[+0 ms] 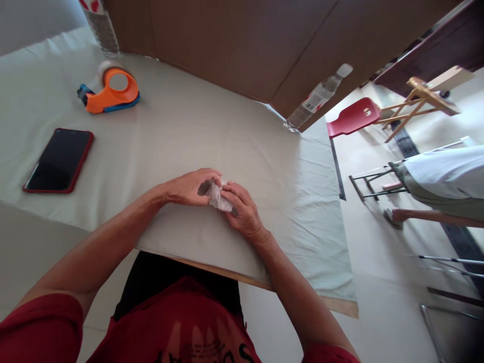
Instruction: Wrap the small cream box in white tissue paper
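Observation:
Between my hands, close to the table's front edge, is a small crumpled wad [219,197] of whitish, partly see-through material. It could be thin plastic or tissue; I cannot tell which. My left hand [191,187] curves around its left side, with thumb and fingertips on it and a gap inside the curl. From the right, my right hand [244,207] presses its bent fingers onto the wad. Part of the wad is hidden beneath those fingers.
A phone [58,160] and an orange tape dispenser [113,93] lie on the cloth-covered table [181,121] at left. Plastic bottles [313,101] [102,30] stand against a brown cardboard panel [227,45] behind. On the right are a red chair [355,117] and a seated person [446,176].

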A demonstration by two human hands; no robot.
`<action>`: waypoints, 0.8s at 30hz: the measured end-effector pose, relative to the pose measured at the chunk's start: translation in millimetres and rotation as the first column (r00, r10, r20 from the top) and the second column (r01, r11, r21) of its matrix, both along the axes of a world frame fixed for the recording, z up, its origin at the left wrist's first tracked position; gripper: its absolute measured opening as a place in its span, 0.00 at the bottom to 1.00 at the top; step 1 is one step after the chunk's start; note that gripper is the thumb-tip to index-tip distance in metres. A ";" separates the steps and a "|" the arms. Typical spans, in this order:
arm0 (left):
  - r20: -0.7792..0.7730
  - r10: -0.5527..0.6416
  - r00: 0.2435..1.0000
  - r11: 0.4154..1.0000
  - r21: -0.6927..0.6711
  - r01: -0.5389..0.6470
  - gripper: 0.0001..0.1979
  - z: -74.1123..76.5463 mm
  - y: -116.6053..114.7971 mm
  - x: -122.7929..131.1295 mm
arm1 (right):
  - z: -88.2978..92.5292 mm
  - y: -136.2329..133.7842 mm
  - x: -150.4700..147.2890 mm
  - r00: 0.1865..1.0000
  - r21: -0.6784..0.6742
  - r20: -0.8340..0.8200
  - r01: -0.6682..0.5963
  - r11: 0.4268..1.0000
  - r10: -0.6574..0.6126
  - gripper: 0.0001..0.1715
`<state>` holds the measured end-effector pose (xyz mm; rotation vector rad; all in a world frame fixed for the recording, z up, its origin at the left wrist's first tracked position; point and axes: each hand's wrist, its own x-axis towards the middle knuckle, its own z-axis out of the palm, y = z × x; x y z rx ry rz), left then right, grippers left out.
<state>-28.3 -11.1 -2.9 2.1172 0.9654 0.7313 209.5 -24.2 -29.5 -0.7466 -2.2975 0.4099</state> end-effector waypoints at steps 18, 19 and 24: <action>0.021 0.416 0.909 0.791 -0.501 -0.351 0.14 10.4 0.3 16.7 | 13.0 29.9 -14.4 0.934 -0.806 -0.296 -0.131 0.577 -0.201 0.30; 0.009 0.418 0.908 0.813 -0.450 -0.370 0.15 10.2 0.3 16.5 | 12.3 28.5 -14.3 0.941 -0.810 -0.274 -0.114 0.575 -0.199 0.35; -0.063 0.381 0.923 0.891 -0.242 -0.384 0.21 14.6 -1.0 12.1 | 11.0 24.7 -15.7 0.946 -0.819 -0.214 -0.037 0.573 -0.245 0.39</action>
